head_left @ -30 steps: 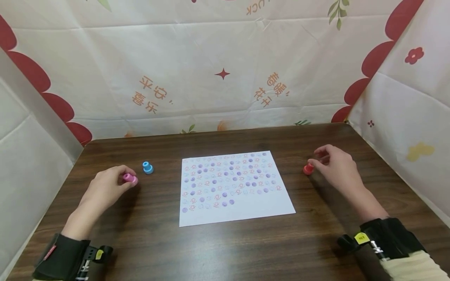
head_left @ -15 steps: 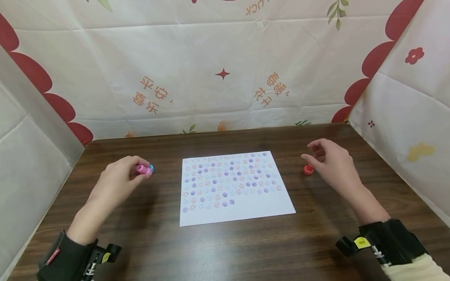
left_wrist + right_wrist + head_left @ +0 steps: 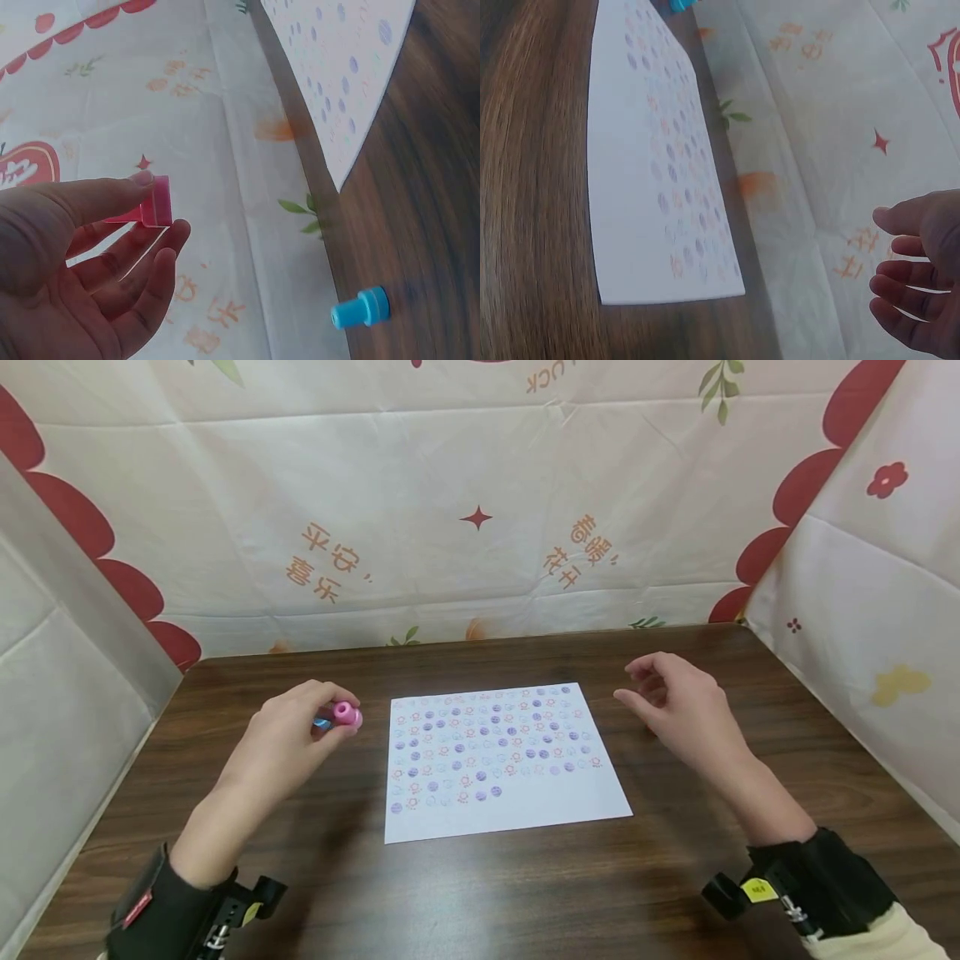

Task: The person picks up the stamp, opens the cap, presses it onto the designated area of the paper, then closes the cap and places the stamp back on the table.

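Note:
Between thumb and fingertips, my left hand (image 3: 277, 739) pinches a small pink stamp (image 3: 347, 714), raised over the table at the left of the paper. In the left wrist view the thumb presses one side of the pink stamp (image 3: 160, 201). A blue stamp (image 3: 362, 308) stands on the table; in the head view it shows only through the gap in the left hand. My right hand (image 3: 686, 714) hovers beyond the paper's right edge with fingers loosely bent and nothing in them. The white sheet of paper (image 3: 562, 797) carries rows of purple, red and blue stamp prints.
The brown wooden table (image 3: 480, 893) extends under both arms. A patterned white cloth (image 3: 420, 468) hangs behind its far edge and along both sides. The sheet's lower right part is unprinted.
My left hand has carried the pink stamp rightward and up, past the blue stamp. My right hand has moved left and away from the red stamp, which is now hidden behind it.

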The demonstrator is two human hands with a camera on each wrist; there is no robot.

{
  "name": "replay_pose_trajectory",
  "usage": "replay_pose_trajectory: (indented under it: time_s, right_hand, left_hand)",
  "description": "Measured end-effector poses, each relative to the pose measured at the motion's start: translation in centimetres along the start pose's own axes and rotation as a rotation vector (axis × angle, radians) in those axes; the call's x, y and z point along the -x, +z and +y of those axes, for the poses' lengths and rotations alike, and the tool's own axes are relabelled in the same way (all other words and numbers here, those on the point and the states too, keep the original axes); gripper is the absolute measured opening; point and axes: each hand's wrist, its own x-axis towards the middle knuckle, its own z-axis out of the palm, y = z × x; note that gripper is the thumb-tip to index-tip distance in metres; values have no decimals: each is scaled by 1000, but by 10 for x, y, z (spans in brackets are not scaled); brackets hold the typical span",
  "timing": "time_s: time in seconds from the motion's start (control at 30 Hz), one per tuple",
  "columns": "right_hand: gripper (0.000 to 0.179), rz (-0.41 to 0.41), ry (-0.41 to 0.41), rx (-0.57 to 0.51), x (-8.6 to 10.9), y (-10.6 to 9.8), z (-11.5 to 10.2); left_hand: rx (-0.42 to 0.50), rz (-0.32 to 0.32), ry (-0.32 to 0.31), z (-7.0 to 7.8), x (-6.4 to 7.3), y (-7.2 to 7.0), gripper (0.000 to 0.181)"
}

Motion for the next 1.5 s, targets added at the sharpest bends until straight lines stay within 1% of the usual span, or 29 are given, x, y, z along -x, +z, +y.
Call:
replay_pose_trajectory:
  time_s: [0.23, 0.37, 0.6, 0.73, 0.9, 1.07, 1.3, 1.5]
  right_hand:
    - [33, -7, -33, -21, -1, 4, -16]
    - [34, -20, -33, -33, -1, 6, -24]
    - [31, -28, -45, -44, -3, 11, -34]
    - [31, -26, -54, -46, -5, 14, -37]
    - [30, -34, -70, -54, -5, 18, -39]
    - [31, -42, -71, -62, -6, 22, -40]
    - [31, -51, -75, -57, -5, 27, -42]
    - [32, -60, -75, -70, -4, 32, -44]
  left_hand:
    - [35, -1, 28, 11, -6, 9, 24]
    - [62, -15, 20, 20, -8, 14, 25]
    - [72, -25, 14, 31, -13, 22, 25]
    - [87, -33, 9, 37, -16, 26, 31]
    - [83, -37, 10, 40, -19, 32, 39]
    - [90, -47, 20, 43, -21, 38, 40]
    - [96, -65, 9, 47, -22, 45, 42]
    - [90, -62, 5, 50, -22, 50, 43]
